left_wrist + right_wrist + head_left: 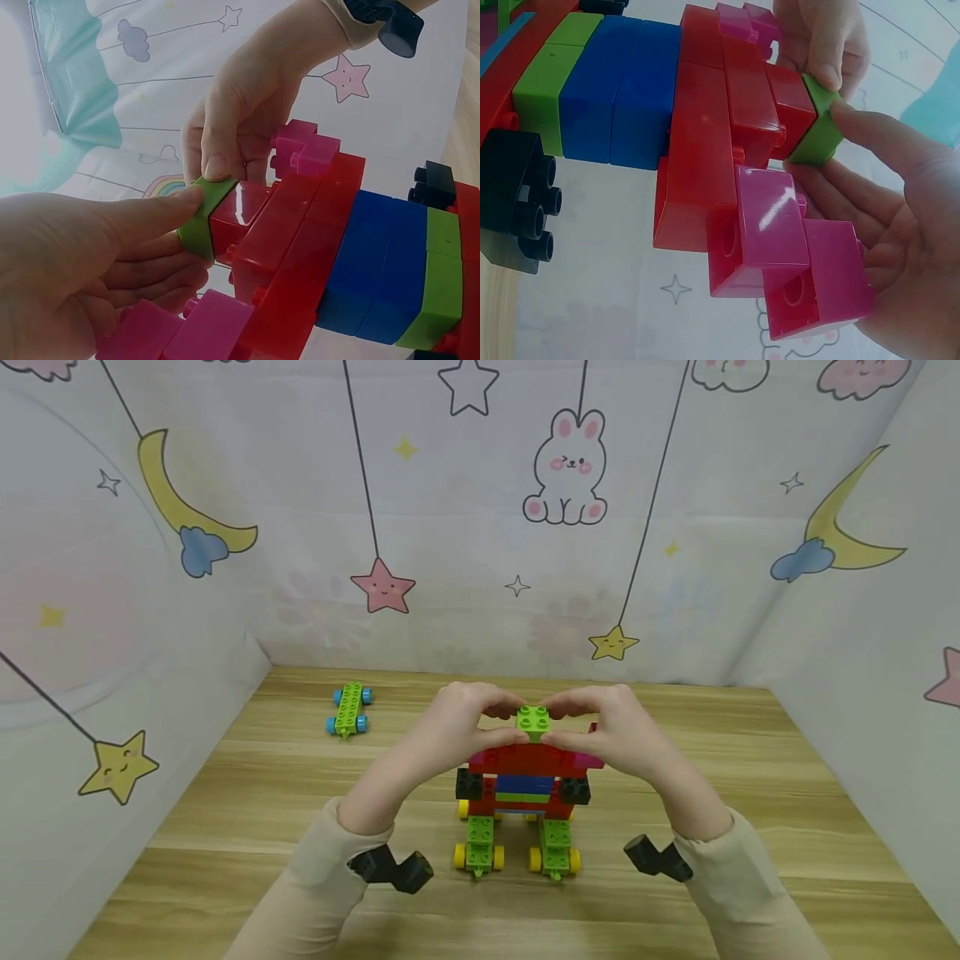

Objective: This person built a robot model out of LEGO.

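Observation:
A light green building brick [533, 720] with studs on top caps a figure of stacked building blocks [525, 760]. From one side my left hand [461, 722] pinches this brick between thumb and fingers; my right hand [618, 727] does likewise from the other. In the left wrist view, the green brick [199, 225] sits against a red brick [238, 214]. Wider red bricks [701, 142] lie below, flanked by stepped pink bricks [776, 214]. Under them come blue bricks [375, 262] and a green layer. Black bricks [469, 783] stick out at both sides.
The figure stands on green wheeled bases [480, 843] with yellow wheels on a wooden table [262, 827]. Toward the back left lies a separate green wheeled base [349, 708] with blue wheels. A printed white cloth [480, 543] encloses the table's back and sides.

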### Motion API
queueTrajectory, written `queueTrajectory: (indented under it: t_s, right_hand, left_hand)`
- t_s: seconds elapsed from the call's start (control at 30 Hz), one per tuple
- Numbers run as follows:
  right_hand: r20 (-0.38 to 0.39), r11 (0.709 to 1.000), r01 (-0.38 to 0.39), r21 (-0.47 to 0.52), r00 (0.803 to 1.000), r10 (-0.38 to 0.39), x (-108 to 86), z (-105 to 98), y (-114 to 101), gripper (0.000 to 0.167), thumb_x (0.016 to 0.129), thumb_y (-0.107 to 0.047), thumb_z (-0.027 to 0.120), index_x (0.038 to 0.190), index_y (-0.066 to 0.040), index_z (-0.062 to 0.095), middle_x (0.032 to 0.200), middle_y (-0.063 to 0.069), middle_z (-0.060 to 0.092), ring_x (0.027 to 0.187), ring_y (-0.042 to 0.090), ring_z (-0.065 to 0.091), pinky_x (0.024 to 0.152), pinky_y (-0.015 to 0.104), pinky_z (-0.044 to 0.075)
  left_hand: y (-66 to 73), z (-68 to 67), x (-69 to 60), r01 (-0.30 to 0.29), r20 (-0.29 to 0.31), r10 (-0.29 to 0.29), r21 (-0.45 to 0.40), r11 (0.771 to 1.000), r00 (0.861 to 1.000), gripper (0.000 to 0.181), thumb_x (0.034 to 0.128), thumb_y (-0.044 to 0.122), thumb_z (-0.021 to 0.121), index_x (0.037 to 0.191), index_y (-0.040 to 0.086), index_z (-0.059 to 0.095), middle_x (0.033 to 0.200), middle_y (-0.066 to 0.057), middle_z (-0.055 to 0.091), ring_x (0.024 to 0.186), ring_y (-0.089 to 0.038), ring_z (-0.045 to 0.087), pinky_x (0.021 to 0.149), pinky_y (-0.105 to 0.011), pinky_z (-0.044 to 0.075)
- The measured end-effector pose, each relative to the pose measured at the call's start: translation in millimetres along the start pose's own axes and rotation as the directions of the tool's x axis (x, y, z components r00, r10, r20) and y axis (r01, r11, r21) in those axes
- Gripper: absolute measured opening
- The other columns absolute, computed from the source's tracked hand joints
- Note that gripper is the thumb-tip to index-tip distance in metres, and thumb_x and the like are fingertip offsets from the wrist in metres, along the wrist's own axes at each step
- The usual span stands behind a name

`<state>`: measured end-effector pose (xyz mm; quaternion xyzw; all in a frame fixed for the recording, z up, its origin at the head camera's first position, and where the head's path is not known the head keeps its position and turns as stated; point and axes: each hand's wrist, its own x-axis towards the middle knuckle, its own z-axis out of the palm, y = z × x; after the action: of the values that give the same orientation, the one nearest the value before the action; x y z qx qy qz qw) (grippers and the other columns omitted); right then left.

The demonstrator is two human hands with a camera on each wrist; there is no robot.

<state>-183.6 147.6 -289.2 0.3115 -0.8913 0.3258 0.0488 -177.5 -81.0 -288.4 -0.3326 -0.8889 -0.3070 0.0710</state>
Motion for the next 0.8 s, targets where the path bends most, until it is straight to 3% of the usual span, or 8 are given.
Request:
queueTrajectory:
  t_s: [0.33,0.57,0.8]
  right_hand:
    - [-0.01,1.0,-0.005,0.029,1.0,0.005,-1.0,2.9,1.4,0.031,0.084,-0.016,0.077,0.113,-0.004,0.072,0.107,0.011,0.073,0.099,0.028,0.065,0.075,0.04,0.059]
    - [0.0,0.999,-0.023,0.041,1.0,0.023,0.8,4.5,1.3,0.033,0.084,-0.017,0.078,0.114,-0.005,0.071,0.106,0.01,0.073,0.097,0.025,0.066,0.072,0.03,0.058]
    - [-0.01,0.998,-0.024,0.052,1.0,0.024,0.0,4.1,0.6,0.033,0.083,-0.015,0.078,0.113,-0.005,0.072,0.105,0.01,0.073,0.096,0.025,0.066,0.069,0.03,0.057]
  left_hand:
    - [0.0,1.1,0.2,0.004,0.001,-0.004,0.003,1.0,1.0,0.035,0.0869,0.025,0.074,0.115,0.005,0.071,0.108,-0.008,0.073,0.098,-0.021,0.067,0.089,-0.037,0.056]
    - [0.4,1.2,-0.7,0.01,0.002,-0.01,0.011,1.0,1.0,0.035,0.0862,0.024,0.075,0.116,0.005,0.071,0.107,-0.007,0.073,0.097,-0.02,0.067,0.087,-0.037,0.056]
    - [1.8,2.5,-0.7,0.014,0.001,-0.014,0.001,1.0,1.0,0.035,0.0868,0.024,0.075,0.116,0.005,0.07,0.108,-0.007,0.073,0.097,-0.02,0.066,0.087,-0.035,0.056]
